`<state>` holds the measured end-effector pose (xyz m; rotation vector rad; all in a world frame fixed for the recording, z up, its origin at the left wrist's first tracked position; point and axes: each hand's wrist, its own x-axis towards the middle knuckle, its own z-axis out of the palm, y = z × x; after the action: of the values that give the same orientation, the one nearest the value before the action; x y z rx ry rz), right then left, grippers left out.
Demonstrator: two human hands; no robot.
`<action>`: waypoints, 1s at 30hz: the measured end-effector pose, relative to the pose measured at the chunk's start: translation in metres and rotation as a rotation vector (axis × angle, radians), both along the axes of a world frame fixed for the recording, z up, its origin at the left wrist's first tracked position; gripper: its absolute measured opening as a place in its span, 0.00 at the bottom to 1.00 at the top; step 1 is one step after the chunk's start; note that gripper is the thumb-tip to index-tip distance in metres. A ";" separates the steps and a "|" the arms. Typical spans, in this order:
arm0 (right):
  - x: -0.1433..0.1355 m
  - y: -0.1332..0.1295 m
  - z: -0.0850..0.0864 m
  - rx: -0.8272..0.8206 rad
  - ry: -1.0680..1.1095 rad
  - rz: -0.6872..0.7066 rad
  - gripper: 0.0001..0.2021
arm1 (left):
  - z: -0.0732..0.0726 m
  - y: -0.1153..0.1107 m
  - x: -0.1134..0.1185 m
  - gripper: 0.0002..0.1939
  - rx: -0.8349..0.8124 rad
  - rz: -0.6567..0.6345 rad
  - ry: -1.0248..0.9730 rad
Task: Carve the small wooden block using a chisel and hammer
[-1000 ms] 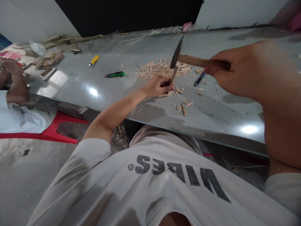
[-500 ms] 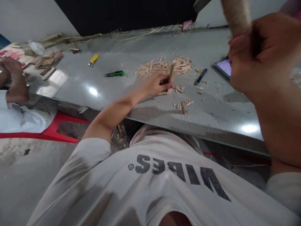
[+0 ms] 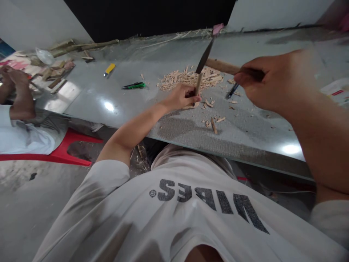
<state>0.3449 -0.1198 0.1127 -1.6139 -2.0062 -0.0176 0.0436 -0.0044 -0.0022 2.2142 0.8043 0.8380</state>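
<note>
Your left hand is low over the worktop, and its fingers pinch a thin stick. The stick stands up almost straight, so its long way runs from bottom to top. Its top leans a little to the right. Your fingers cover part of its low end, so you cannot tell just what it rests on.

Your right hand has its fingers curled tight around the wood handle of a hammer. The handle runs sideways, from your hand out to the left. The dark head goes across it. One thin end points away from you and a bit to the right, and the other end points down at the stick's top and seems to touch it.

A wide heap of wood chips lies just behind the stick. Nearer you, a short bit of wood lies flat, one end toward you. On the left, a green knife lies sideways, and a yellow knife lies on a slant.
</note>
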 end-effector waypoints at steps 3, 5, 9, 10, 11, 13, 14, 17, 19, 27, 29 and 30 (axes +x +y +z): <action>-0.002 0.002 -0.003 0.091 0.076 -0.055 0.15 | 0.002 -0.001 -0.001 0.27 -0.005 0.023 0.028; -0.004 0.003 -0.006 0.106 0.078 -0.074 0.15 | 0.005 -0.002 -0.002 0.28 -0.008 0.026 0.049; -0.004 0.006 -0.009 -0.069 -0.014 -0.047 0.16 | 0.006 -0.003 -0.001 0.30 -0.014 0.007 0.053; -0.004 0.005 -0.008 -0.082 -0.004 -0.051 0.17 | 0.005 -0.003 -0.001 0.30 -0.015 0.005 0.049; -0.003 0.005 -0.006 -0.079 0.008 -0.061 0.17 | 0.003 -0.002 -0.001 0.29 -0.015 0.005 0.044; -0.001 0.000 0.001 -0.031 0.018 -0.069 0.18 | 0.000 0.000 -0.001 0.28 -0.015 0.005 0.030; 0.000 -0.003 0.005 0.008 0.013 -0.065 0.18 | -0.002 0.002 -0.001 0.28 -0.013 0.006 0.022; 0.002 -0.015 0.015 0.126 0.017 -0.031 0.19 | -0.005 0.005 -0.001 0.26 -0.006 0.008 0.011; 0.001 -0.018 0.015 0.151 0.029 -0.036 0.20 | -0.004 0.005 0.000 0.26 -0.003 0.008 0.012; -0.001 0.003 -0.012 0.174 0.074 -0.169 0.29 | 0.004 -0.003 0.002 0.26 -0.010 0.024 0.030; 0.002 0.004 -0.014 0.136 0.050 -0.109 0.25 | 0.004 -0.002 0.002 0.26 -0.016 0.025 0.036; 0.003 0.003 -0.014 0.104 0.021 -0.078 0.23 | 0.004 -0.002 0.001 0.26 -0.016 0.024 0.034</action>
<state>0.3479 -0.1171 0.0992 -1.6188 -1.8933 -0.1312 0.0450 -0.0062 0.0015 2.2142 0.8522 0.8046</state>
